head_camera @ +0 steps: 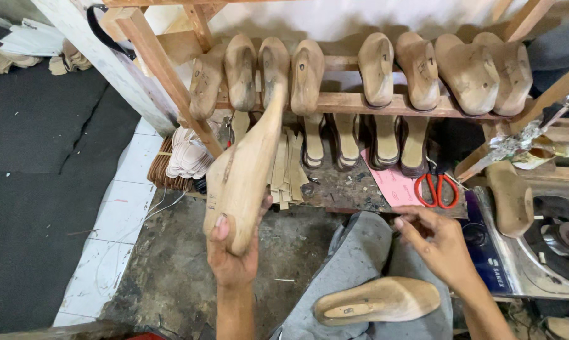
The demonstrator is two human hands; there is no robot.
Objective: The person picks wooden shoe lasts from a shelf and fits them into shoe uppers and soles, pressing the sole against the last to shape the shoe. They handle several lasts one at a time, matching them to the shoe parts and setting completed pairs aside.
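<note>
Right now your left hand (233, 255) grips a wooden shoe last (243, 170) at centre frame, fingers wrapped round its heel. Your right hand (439, 242), lower right, holds nothing, fingers loosely curled. Another last (379, 300) lies on your grey-clad lap (360, 252).

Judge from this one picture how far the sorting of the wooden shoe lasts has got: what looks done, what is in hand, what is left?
Looks done: one wooden last already lies on the person's grey-clad lap.
In hand: the left hand holds a second last up by its heel end; the right hand is empty, fingers loosely curled.
Left: a row of lasts stands on the wooden rack. Whether the two lasts match cannot be told.
</note>
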